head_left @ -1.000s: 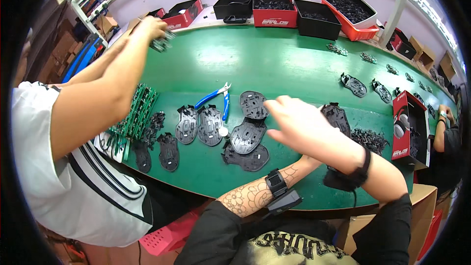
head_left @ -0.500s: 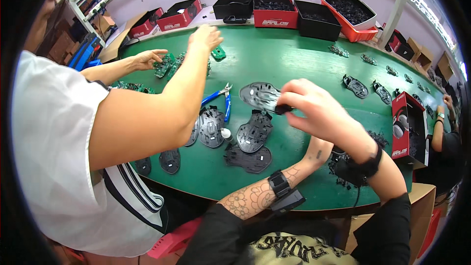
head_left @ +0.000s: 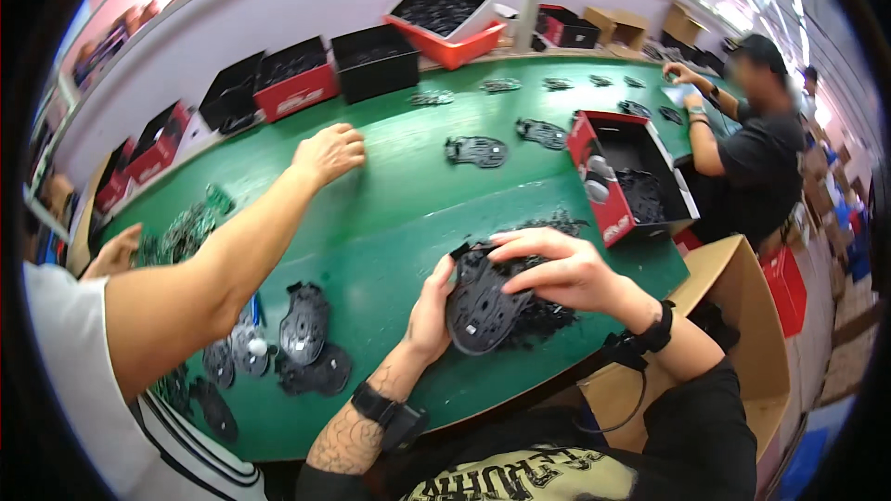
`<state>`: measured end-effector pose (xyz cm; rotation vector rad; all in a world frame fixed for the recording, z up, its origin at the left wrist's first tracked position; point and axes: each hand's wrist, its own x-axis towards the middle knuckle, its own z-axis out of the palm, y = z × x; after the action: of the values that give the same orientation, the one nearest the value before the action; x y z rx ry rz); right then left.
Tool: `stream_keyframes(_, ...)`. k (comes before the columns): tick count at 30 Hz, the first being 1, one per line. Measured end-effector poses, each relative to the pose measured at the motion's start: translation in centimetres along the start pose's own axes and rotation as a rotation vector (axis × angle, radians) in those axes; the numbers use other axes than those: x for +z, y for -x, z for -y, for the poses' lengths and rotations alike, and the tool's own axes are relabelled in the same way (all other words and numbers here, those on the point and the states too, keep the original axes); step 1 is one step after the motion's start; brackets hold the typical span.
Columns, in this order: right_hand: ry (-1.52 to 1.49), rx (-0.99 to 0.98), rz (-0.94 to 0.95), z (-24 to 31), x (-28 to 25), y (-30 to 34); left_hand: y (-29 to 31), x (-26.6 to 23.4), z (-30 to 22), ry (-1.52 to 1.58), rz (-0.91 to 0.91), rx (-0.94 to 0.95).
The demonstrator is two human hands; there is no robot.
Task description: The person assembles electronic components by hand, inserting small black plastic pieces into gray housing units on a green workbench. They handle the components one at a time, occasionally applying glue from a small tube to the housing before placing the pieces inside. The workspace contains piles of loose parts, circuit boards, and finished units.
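A black plastic mouse base (head_left: 481, 308) is held up over the near part of the green table, its inner side showing posts and ribs. My left hand (head_left: 431, 314) grips it along its left edge, thumb near the top. From the right, my right hand (head_left: 561, 269) has its fingers bent onto the upper right edge of the same base. Beneath and behind it lies a heap of small black plastic parts (head_left: 548, 320). Left of my hands, another mouse base (head_left: 304, 323) rests partly over a darker one (head_left: 320, 371).
A co-worker's arm (head_left: 251, 246) reaches across on the left, near green circuit boards (head_left: 190, 230). Mouse bases (head_left: 476, 151) and boards (head_left: 501, 85) form a row at the back. A red-and-black box (head_left: 603, 190) stands on the right, beside an open carton (head_left: 742, 315). Another person (head_left: 756, 121) sits farther right.
My view has swung to the right. The mouse base has come from over the table's middle, in my right hand, to close before me, and my left hand now grips it too.
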<state>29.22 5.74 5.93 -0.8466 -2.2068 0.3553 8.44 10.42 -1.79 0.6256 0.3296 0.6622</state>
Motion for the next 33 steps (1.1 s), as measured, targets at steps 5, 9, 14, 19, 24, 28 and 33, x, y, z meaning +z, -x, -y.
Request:
stream_keyframes(5,-0.084,0.150,-0.064,-0.1,0.0,1.0,0.7,-0.5,0.2,-0.423,-0.006,0.052)
stream_keyframes(9,-0.021,0.794,-0.212,-3.4,-2.0,2.1,0.8,-0.6,-0.5,-0.291,-0.187,0.180)
stream_keyframes(14,0.316,0.730,-0.025,-7.2,-1.3,6.1,0.0,-0.7,0.4,-0.276,-0.255,0.337)
stream_keyframes(19,0.287,0.700,-0.011,-7.3,-0.5,5.3,0.0,-1.1,0.7,-0.332,-0.306,0.334)
stream_keyframes(24,0.272,0.618,-0.076,-6.6,-0.4,5.1,0.1,-1.6,0.8,-0.337,-0.305,0.309)
stream_keyframes(28,0.339,0.516,-0.038,-5.7,0.1,5.0,-0.2,-2.0,1.2,-0.382,-0.283,0.341)
stream_keyframes(33,-0.057,0.669,-0.068,-4.4,-0.1,3.4,-0.2,-1.8,1.3,-0.437,-0.312,0.357)
